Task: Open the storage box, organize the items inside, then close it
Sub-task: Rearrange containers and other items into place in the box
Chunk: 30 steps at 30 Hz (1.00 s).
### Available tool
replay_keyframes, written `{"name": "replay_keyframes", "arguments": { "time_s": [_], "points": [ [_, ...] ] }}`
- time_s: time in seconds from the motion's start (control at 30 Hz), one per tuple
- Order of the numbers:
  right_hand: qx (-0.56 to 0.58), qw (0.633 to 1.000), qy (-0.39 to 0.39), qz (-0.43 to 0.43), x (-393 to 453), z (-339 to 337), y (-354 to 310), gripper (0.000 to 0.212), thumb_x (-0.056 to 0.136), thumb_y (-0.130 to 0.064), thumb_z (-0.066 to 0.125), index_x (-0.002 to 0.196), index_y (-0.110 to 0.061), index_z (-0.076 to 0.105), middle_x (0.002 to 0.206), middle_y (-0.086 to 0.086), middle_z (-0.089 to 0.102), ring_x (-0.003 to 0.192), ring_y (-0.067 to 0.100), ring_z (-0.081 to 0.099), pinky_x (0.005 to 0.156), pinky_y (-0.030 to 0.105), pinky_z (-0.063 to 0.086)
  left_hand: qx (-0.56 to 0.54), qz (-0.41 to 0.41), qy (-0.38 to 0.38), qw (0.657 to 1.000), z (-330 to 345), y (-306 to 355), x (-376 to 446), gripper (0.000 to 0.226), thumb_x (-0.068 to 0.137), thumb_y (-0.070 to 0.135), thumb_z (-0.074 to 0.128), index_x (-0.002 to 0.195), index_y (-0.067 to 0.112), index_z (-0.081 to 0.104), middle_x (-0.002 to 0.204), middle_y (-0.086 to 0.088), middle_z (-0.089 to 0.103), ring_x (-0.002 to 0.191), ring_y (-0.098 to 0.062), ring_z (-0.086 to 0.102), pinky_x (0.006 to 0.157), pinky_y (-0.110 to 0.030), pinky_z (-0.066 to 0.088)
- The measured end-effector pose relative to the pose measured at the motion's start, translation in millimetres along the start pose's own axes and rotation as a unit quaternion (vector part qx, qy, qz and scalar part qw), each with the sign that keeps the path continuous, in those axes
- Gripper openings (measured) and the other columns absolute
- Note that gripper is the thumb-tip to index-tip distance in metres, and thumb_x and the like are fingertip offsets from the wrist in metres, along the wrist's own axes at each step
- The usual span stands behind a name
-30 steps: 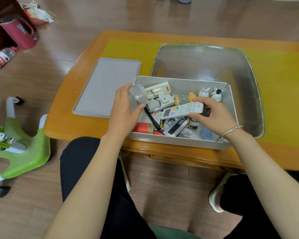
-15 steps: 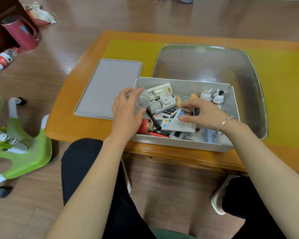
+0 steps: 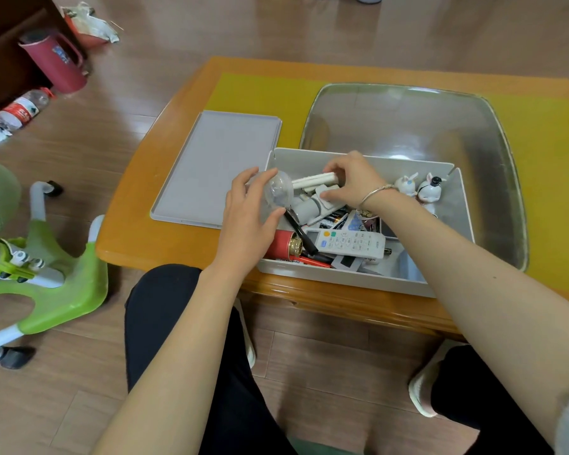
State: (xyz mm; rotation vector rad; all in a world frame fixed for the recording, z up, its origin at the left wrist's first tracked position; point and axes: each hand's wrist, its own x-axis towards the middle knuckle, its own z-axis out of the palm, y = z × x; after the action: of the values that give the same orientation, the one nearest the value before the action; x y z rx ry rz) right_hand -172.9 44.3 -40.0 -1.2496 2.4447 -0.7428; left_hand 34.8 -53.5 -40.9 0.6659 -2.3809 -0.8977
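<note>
Far left, on the floor, a red jug [image 3: 55, 62] and a water bottle [image 3: 19, 109] lie outside the job. On the counter [image 3: 138, 231] the grey lid [image 3: 216, 167] lies flat just left of the storage box [image 3: 349, 277], probably parked there so you can reach it for closing. Your left hand [image 3: 247, 221] curls round a clear dome-shaped piece [image 3: 278, 192] at the box's left wall, apparently keeping it out of the way of the sorting. Your right hand [image 3: 349, 182] reaches into the far left part, its fingers pinching a white bar-shaped gadget [image 3: 314, 180]. The remote [image 3: 350, 243] lies flat along the near wall over the loose clutter. Two small rabbit figurines [image 3: 421, 188] stand in the far right corner. Sorting looks unfinished.
</note>
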Motion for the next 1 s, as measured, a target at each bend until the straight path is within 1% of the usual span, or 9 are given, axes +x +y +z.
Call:
{"name": "replay_keyframes", "arguments": {
  "time_s": [0.17, 0.23, 0.33, 0.5, 0.6, 0.7, 0.83, 0.93, 1.0],
  "points": [
    [-0.053, 0.994, -0.084, -0.039, -2.7, 0.8, -12.7, 0.058, 0.058, -0.036, 0.086, 0.096, -0.017, 0.047, 0.082, -0.005, 0.051, 0.072, 0.015, 0.046, 0.059, 0.029, 0.036, -0.018, -0.007, 0.007, 1.000, -3.0, -1.3, -0.6, 0.058, 0.087, 0.014, 0.067, 0.138, 0.026, 0.043, 0.144, -0.002, 0.031, 0.134, -0.018, 0.032, 0.104, -0.022, 0.026],
    [-0.067, 0.991, -0.101, -0.064, -3.5, 3.7, -20.4, 0.053, 0.060, -0.038, 0.084, 0.091, -0.019, 0.045, 0.082, -0.008, 0.053, 0.076, 0.017, 0.051, 0.059, 0.029, 0.037, -0.022, -0.006, 0.011, 1.000, -3.4, -1.0, -1.1, 0.058, 0.087, 0.014, 0.067, 0.139, 0.026, 0.043, 0.144, -0.002, 0.031, 0.134, -0.017, 0.033, 0.103, -0.022, 0.028],
    [-0.027, 0.991, -0.106, -0.078, -8.8, 5.9, -27.3, 0.036, 0.072, -0.036, 0.077, 0.084, -0.017, 0.049, 0.096, 0.002, 0.064, 0.093, 0.022, 0.059, 0.076, 0.035, 0.047, -0.032, -0.012, 0.020, 0.999, -4.9, -1.0, -0.3, 0.058, 0.087, 0.013, 0.067, 0.138, 0.026, 0.043, 0.143, -0.002, 0.032, 0.134, -0.017, 0.034, 0.103, -0.022, 0.032],
    [0.099, 0.989, -0.108, -0.035, -36.0, -10.6, -21.8, 0.024, 0.074, -0.026, 0.078, 0.078, -0.021, 0.055, 0.096, 0.000, 0.065, 0.088, 0.019, 0.061, 0.081, 0.033, 0.050, -0.029, -0.014, 0.040, 0.999, -6.1, 0.7, 5.5, 0.059, 0.086, 0.013, 0.068, 0.139, 0.025, 0.043, 0.143, -0.002, 0.032, 0.134, -0.017, 0.033, 0.105, -0.024, 0.032],
    [0.144, 0.982, -0.115, -0.045, -56.0, -26.0, -15.6, 0.026, 0.072, -0.025, 0.079, 0.092, -0.023, 0.062, 0.099, -0.002, 0.069, 0.089, 0.018, 0.064, 0.086, 0.039, 0.051, -0.018, -0.002, 0.035, 0.999, -4.7, 4.9, 12.5, 0.059, 0.086, 0.015, 0.068, 0.138, 0.023, 0.041, 0.141, -0.002, 0.036, 0.130, -0.016, 0.035, 0.107, -0.026, 0.031],
    [0.128, 0.980, -0.149, -0.043, -70.4, -39.7, -7.9, 0.034, 0.073, -0.031, 0.077, 0.106, -0.030, 0.067, 0.100, -0.011, 0.069, 0.087, 0.011, 0.064, 0.080, 0.028, 0.051, 0.001, 0.006, 0.020, 1.000, -3.3, 8.9, 18.3, 0.057, 0.086, 0.018, 0.069, 0.136, 0.021, 0.041, 0.139, -0.001, 0.042, 0.124, -0.019, 0.039, 0.106, -0.035, 0.034],
    [0.084, 0.972, -0.216, -0.027, -84.4, -43.9, 2.6, 0.022, 0.074, -0.031, 0.077, 0.094, -0.037, 0.070, 0.094, -0.012, 0.070, 0.079, 0.003, 0.061, 0.066, 0.007, 0.042, 0.075, 0.026, -0.029, 0.996, -0.4, 9.4, 22.8, 0.052, 0.088, 0.024, 0.066, 0.135, 0.026, 0.045, 0.139, -0.003, 0.041, 0.124, -0.026, 0.038, 0.103, -0.035, 0.030],
    [0.085, 0.975, -0.203, -0.030, -88.9, -43.6, 5.5, 0.019, 0.074, -0.030, 0.077, 0.092, -0.034, 0.071, 0.089, -0.025, 0.066, 0.077, -0.013, 0.057, 0.065, 0.000, 0.038, 0.158, 0.041, -0.085, 0.983, 2.6, 10.5, 27.7, 0.048, 0.089, 0.030, 0.064, 0.134, 0.033, 0.048, 0.144, -0.003, 0.038, 0.128, -0.027, 0.032, 0.103, -0.038, 0.026],
    [0.114, 0.979, -0.168, -0.014, -88.4, -45.2, 6.8, 0.015, 0.074, -0.034, 0.075, 0.089, -0.032, 0.072, 0.083, -0.020, 0.069, 0.076, -0.008, 0.059, 0.065, 0.002, 0.040, 0.221, 0.048, -0.111, 0.968, 4.7, 12.0, 32.4, 0.040, 0.088, 0.037, 0.060, 0.128, 0.034, 0.055, 0.146, -0.001, 0.037, 0.132, -0.025, 0.027, 0.102, -0.038, 0.021]
  ]
}}
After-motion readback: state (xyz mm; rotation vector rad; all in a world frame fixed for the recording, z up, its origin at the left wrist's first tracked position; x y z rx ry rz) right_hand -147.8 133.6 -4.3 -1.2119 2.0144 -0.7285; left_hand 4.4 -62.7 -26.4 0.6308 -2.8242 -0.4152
